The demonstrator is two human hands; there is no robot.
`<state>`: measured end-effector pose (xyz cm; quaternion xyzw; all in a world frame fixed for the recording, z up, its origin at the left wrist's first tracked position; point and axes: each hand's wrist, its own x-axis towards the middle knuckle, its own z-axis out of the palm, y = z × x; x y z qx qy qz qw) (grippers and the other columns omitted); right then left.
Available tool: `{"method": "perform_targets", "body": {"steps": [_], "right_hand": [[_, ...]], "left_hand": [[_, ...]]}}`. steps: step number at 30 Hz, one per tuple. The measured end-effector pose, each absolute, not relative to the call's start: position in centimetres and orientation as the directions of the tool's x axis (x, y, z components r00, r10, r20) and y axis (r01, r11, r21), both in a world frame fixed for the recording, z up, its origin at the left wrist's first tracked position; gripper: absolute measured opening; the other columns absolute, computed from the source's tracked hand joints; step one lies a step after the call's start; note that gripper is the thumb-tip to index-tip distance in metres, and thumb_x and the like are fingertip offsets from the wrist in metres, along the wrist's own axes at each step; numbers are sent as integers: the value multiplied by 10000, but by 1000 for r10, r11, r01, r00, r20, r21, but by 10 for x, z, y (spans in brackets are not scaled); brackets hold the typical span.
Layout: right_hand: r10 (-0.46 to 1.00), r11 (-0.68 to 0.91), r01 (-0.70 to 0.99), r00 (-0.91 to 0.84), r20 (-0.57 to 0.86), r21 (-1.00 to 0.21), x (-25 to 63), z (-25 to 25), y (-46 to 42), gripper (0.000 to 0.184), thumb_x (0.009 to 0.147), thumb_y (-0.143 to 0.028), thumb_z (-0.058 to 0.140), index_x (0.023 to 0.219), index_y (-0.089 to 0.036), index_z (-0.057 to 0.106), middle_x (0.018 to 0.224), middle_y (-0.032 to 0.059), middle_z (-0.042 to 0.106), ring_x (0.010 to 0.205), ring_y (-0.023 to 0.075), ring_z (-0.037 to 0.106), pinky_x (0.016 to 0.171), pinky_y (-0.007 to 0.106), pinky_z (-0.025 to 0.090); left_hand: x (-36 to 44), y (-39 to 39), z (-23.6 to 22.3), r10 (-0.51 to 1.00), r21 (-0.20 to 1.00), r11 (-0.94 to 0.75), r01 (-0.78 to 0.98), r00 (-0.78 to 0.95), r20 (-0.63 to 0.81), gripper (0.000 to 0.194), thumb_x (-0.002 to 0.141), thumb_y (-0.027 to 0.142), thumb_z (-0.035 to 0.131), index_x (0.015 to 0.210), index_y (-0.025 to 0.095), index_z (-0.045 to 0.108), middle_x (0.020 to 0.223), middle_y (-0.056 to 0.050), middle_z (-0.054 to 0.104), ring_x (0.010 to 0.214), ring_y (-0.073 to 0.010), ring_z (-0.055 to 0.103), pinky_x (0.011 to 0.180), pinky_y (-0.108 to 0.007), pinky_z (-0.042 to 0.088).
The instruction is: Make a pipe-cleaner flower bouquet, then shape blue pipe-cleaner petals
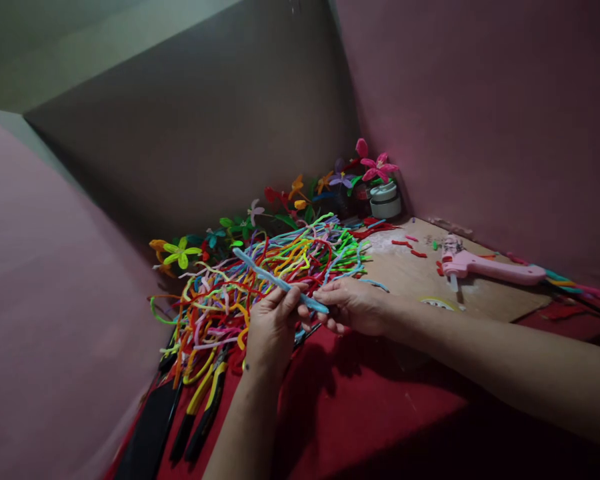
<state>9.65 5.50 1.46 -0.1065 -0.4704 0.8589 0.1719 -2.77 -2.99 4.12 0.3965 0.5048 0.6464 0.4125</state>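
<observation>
A light blue pipe cleaner (pixel 261 270), seemingly doubled into a thick strip, slants through the middle of the view. My left hand (pixel 275 317) is closed around its lower part, thumb on top. At the near end, the fingers of my right hand (pixel 355 307) pinch together at the strip; their tips partly hide one another. Just beyond both hands spreads a large heap of loose pipe cleaners (pixel 280 257) in many colours. Pliers with yellow and black handles (pixel 200 407) lie left of my left forearm.
A pink glue gun (pixel 495 268) rests on a brown board (pixel 490 300) at the right, with red scraps and a cable nearby. Several pipe-cleaner flowers (pixel 181 253) line the back, one above a pale pot (pixel 385 200). A black flat object (pixel 150 427) lies front left on the red cloth (pixel 360 413).
</observation>
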Motion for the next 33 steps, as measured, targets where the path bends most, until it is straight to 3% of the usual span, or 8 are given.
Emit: {"method": "perform_targets", "body": {"steps": [4, 9, 13, 17, 24, 33], "right_hand": [[327, -552, -148, -944, -49, -821, 96, 12, 57, 112, 776, -169, 567, 783, -73, 624, 625, 25, 599, 449, 50, 516, 415, 159, 364], [413, -575, -170, -904, -105, -800, 93, 9, 56, 43, 718, -127, 621, 722, -101, 588, 592, 9, 591, 434, 48, 486, 430, 174, 349], [511, -519, -250, -858, -62, -817, 91, 11, 52, 151, 639, -129, 686, 599, -116, 541, 458, -40, 498, 382, 42, 411, 402, 189, 277], [520, -468, -245, -853, -40, -849, 93, 13, 49, 169, 605, -152, 698, 563, -120, 537, 416, -50, 463, 351, 35, 337, 391, 207, 205], [464, -433, -281, -884, 55, -857, 96, 15, 54, 123, 631, -203, 683, 634, -97, 623, 558, 8, 568, 486, 71, 458, 489, 228, 299], [508, -368, -251, -861, 33, -895, 92, 7, 57, 127, 613, -204, 684, 578, -110, 606, 507, -22, 516, 460, 63, 414, 493, 239, 278]], "left_hand": [[-28, -30, 40, 937, 986, -136, -98, -337, 96, 225, 706, 276, 663, 833, 91, 655, 512, 20, 530, 447, -97, 539, 409, -195, 425], [-30, -31, 41, 928, 996, -93, -12, -364, 82, 258, 708, 326, 653, 837, 102, 652, 484, 25, 523, 410, -72, 484, 396, -183, 398], [-26, -33, 45, 902, 993, -69, 101, -419, 105, 249, 724, 359, 627, 763, 113, 636, 425, 47, 470, 349, -49, 399, 338, -164, 325], [-21, -35, 49, 867, 993, -67, 93, -487, 104, 242, 690, 351, 660, 657, 128, 571, 459, 49, 483, 329, -40, 380, 289, -155, 280], [-26, -35, 49, 876, 998, -40, 57, -479, 62, 240, 688, 327, 670, 634, 144, 525, 459, 53, 509, 320, -28, 372, 298, -135, 248], [-26, -33, 41, 912, 990, -32, 138, -401, 85, 264, 719, 339, 643, 593, 150, 507, 379, 80, 397, 316, -25, 289, 329, -160, 196]]}}
